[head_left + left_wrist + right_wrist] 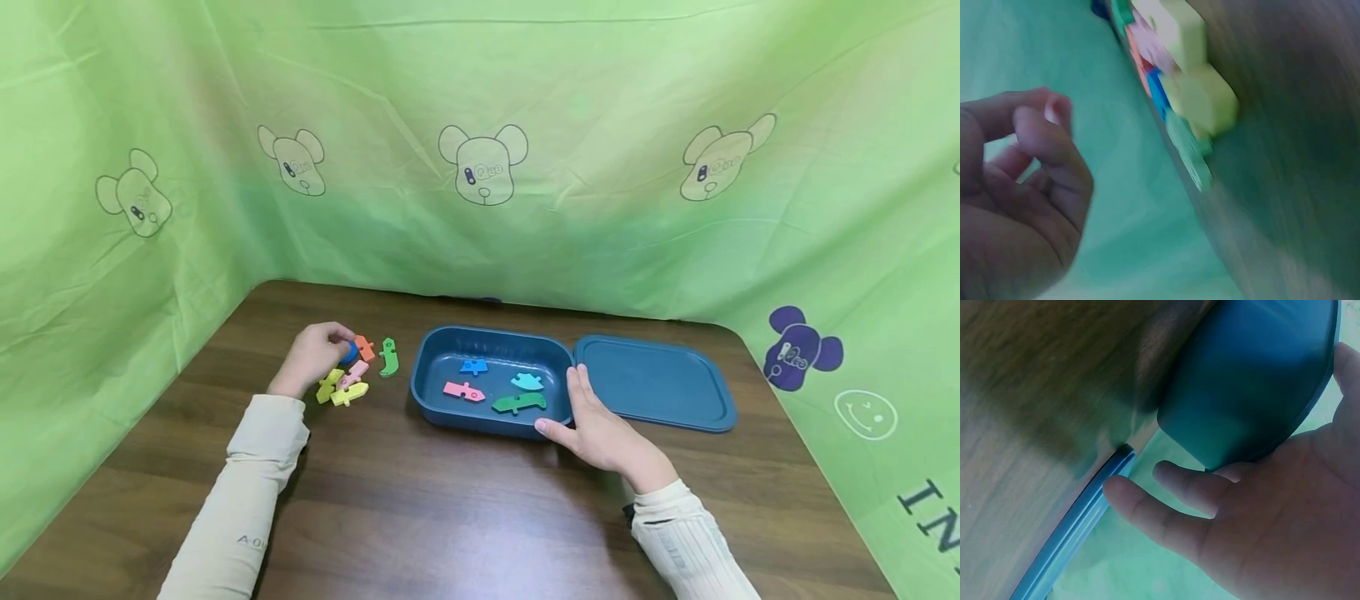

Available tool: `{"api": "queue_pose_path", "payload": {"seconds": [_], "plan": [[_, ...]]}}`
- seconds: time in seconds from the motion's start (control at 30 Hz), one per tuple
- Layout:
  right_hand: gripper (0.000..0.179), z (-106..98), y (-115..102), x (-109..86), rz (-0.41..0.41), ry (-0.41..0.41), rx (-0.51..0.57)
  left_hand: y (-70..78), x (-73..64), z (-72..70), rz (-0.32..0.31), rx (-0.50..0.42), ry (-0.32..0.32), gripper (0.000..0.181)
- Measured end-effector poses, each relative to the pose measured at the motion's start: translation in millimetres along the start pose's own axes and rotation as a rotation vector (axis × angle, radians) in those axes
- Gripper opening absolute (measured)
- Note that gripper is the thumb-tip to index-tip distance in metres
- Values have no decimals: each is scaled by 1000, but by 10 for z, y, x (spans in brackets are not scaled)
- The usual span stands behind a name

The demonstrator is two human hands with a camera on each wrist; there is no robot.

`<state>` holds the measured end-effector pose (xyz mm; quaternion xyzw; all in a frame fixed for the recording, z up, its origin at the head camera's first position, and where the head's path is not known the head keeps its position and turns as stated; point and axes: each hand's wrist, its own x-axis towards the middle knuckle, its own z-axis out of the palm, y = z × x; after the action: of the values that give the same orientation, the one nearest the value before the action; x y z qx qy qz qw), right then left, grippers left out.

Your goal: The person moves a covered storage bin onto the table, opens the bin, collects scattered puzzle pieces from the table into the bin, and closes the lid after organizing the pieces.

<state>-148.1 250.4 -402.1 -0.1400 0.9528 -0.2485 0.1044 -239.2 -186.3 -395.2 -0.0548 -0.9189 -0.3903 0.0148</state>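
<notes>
My left hand [313, 357] hovers over a small group of toy puzzle pieces, fingers loosely curled, tips overlapping a blue piece [349, 353] in the head view. In the left wrist view nothing shows between the thumb and fingers, and the blue piece [1159, 90] lies apart from them. Around it are an orange piece [364, 347], a pink piece [352, 375], a green piece [388, 358] and yellow pieces [349, 395]. My right hand [603, 429] rests against the right end of a blue box [442, 417], fingers extended, thumb by the front rim.
Inside the box lie a blue piece [473, 367], a pink piece [463, 391], a turquoise piece [527, 382] and a dark green piece [519, 403]. The blue lid [660, 379] lies flat right of the box. A green printed curtain [480, 250] hangs behind the wooden table [435, 508].
</notes>
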Motion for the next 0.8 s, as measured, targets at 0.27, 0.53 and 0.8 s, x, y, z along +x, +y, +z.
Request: {"api": "queue_pose_path", "payload": {"seconds": [0.27,0.53,0.8], "plan": [[110,-7,-21,0,0,-2,6,-215,-80,-113,-182,275,-62,18],[110,9,-11,3,1,3,3,-263,-118,-132,-215,324,-119,24],[110,-8,-18,4,7,-7,9,-357,-97,-206,-219,328,-156,21]]}}
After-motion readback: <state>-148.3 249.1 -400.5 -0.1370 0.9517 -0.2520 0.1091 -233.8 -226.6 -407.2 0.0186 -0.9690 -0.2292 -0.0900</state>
